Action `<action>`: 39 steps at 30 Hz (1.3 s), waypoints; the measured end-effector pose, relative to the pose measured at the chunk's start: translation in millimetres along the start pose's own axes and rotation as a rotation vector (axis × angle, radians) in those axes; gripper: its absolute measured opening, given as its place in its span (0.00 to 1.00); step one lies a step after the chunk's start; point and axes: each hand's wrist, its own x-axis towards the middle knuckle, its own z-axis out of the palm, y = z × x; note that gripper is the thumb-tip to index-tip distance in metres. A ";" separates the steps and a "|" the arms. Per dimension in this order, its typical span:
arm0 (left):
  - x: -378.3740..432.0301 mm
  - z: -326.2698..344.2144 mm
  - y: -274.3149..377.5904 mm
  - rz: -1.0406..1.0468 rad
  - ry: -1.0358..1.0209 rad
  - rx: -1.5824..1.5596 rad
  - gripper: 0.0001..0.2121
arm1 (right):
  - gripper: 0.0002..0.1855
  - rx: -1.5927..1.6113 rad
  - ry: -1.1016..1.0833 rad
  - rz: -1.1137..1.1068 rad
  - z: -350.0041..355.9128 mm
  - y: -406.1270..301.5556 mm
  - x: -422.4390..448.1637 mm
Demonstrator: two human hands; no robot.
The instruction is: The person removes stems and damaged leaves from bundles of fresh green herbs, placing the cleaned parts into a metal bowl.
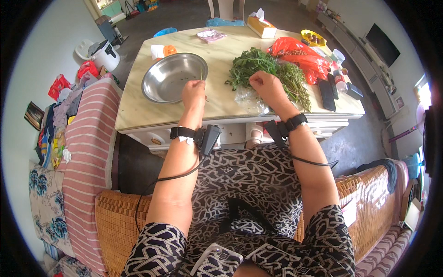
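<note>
My left hand (194, 94) pinches a thin green sprig (201, 73) at the right rim of a stainless steel basin (162, 76). A few small green bits lie on the basin's bottom. My right hand (268, 86) is curled with its fingertips together, in front of a heap of leafy greens (252, 62); nothing shows between the fingers. Beside that hand, to the right, lies a bunch of green stems (294, 83). A clear plastic bag (250, 100) sits under the near edge of the heap, left of my right wrist.
The marble-patterned table (159, 116) also bears a red plastic bag (294, 52) with reddish-brown contents, a black phone (326, 95), a bottle (340, 81), a tissue box (262, 26), a folded cloth (211, 35) and a yellow basket (313, 38). Black cables hang from both wrist straps.
</note>
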 end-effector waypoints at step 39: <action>-53.7 33.6 29.9 -0.084 -0.373 -0.356 0.10 | 0.13 -0.162 0.405 0.136 -36.0 42.3 9.9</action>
